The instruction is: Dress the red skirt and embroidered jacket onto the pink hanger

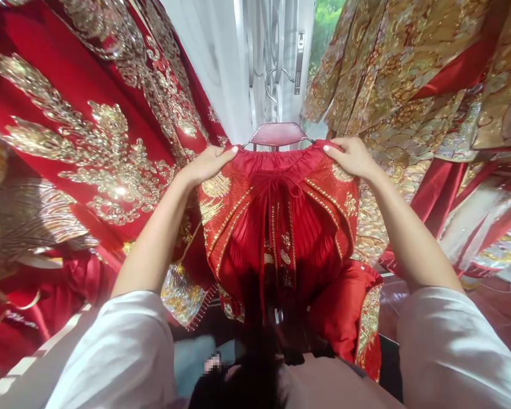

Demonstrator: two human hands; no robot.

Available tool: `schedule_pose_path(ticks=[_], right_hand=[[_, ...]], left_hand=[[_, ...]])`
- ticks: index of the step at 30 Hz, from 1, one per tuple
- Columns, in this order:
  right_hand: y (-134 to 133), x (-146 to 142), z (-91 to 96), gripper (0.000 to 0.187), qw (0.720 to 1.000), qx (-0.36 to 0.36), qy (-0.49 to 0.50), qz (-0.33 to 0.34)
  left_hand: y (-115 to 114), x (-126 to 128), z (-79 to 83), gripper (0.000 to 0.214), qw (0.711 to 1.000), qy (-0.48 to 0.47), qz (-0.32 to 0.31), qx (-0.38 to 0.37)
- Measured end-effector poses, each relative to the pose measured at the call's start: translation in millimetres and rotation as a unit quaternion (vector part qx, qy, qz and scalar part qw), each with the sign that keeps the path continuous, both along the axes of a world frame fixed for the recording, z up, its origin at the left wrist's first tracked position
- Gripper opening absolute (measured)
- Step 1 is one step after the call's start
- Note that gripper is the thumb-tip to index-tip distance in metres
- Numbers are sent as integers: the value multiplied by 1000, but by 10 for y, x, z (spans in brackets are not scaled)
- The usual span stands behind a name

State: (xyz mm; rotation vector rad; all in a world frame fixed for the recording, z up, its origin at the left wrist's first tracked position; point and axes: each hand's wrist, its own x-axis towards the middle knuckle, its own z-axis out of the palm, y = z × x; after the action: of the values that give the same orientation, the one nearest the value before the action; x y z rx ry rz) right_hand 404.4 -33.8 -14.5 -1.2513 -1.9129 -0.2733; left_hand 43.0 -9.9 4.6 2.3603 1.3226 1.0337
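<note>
In the centre of the frame, the left hand point(208, 165) and the right hand point(352, 156) hold the waistband of the red skirt point(281, 221), fingers point(226, 152) closed on it, under the hanger point(276, 134). I think level, even grips keep it straight.

The skirt point(276, 216) is red with gold embroidered bands (drawstring point(267, 196) red too), its hanger point(277, 134) dusky pink.

A bridal-wear shop, by the look: red, gold-embroidered gowns point(80, 130) hang crowded on both sides, and a red skirt point(281, 204) sits on a hanger point(277, 134) near a bright window point(326, 28).
</note>
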Motion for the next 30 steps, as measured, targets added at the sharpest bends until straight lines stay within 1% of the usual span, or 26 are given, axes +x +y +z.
schedule_pose_path(ticks=[1, 2, 3, 5, 6, 7, 8, 10, 12, 15, 17, 20, 24, 28, 30], right_hand=[[-35, -33, -8, 49, 1000, 11, 0, -18], [-97, -88, -33, 46, 998, 37, 5, -43], [-180, -163, -77, 43, 995, 72, 15, -72], [-374, -358, -216, 39, 982, 140, 36, -118], [-464, -466, -303, 37, 979, 156, 42, -126], [-535, -572, -392, 35, 979, 155, 42, -122], [-583, -672, -477, 32, 983, 140, 38, -111], [-602, -844, -607, 30, 992, 92, 27, -77], [-548, -972, -664, 31, 996, 62, 30, -50], [-438, -1092, -635, 36, 998, 43, 37, -26], [-391, -1136, -585, 39, 999, 22, 30, -32], [-351, -1157, -530, 38, 998, -12, 4, -58], [-302, -1139, -519, 36, 998, -39, -21, -54], [-361, -1136, -537, 43, 998, -44, -46, -27], [-480, -1085, -603, 50, 997, -39, -60, -1]], left_hand=[[-27, 1, -5, 44, 1000, -1, 5, 18], [-91, 19, -39, 39, 997, -5, 29, 66], [-186, 53, -101, 32, 989, -14, 66, 135], [-437, 175, -302, 21, 948, -37, 149, 280], [-567, 260, -428, 19, 929, -38, 179, 323], [-682, 357, -558, 19, 919, -24, 197, 341], [-773, 461, -680, 21, 924, 6, 195, 330], [-859, 667, -870, 24, 945, 73, 176, 265], [-826, 831, -957, 28, 954, 119, 176, 214], [-685, 958, -937, 33, 951, 153, 194, 187], [-623, 979, -893, 32, 950, 174, 189, 175], [-619, 974, -855, 29, 949, 196, 183, 168], [-638, 974, -854, 27, 950, 203, 186, 145], [-638, 983, -906, 28, 954, 196, 175, 142], [-674, 986, -1014, 29, 959, 188, 169, 127]])
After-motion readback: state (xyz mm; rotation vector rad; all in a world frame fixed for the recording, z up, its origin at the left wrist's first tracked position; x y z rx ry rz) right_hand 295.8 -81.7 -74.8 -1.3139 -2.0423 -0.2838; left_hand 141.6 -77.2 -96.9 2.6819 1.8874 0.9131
